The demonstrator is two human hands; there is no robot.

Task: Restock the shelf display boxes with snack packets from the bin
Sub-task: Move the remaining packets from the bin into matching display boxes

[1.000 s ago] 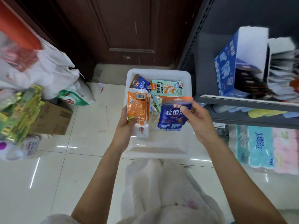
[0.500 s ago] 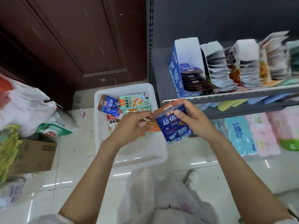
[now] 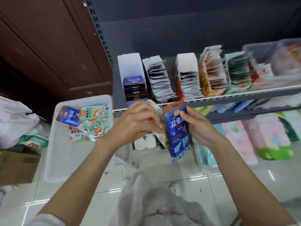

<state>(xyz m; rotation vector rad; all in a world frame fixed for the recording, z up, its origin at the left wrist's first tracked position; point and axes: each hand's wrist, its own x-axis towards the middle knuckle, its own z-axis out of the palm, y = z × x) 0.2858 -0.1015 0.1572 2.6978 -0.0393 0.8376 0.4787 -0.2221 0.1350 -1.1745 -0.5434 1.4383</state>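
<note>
Head view: right hand (image 3: 197,126) pinches blue packet (image 3: 178,132).

This is a small shop. A dark metal shelf (image 3: 228,97) on the right, hung on a perforated upright (image 3: 101,33), carries a row of display boxes (image 3: 130,67) packed with snack packets (image 3: 160,84), and the tier below holds wrapped tissue packs (image 3: 260,137). On the tiled floor (image 3: 81,201) to the left sit a white bin (image 3: 53,144) of loose packets, a cardboard carton (image 3: 16,167) and stuffed plastic bags (image 3: 14,121), with a brown wooden door (image 3: 53,46) at the far side.
</note>
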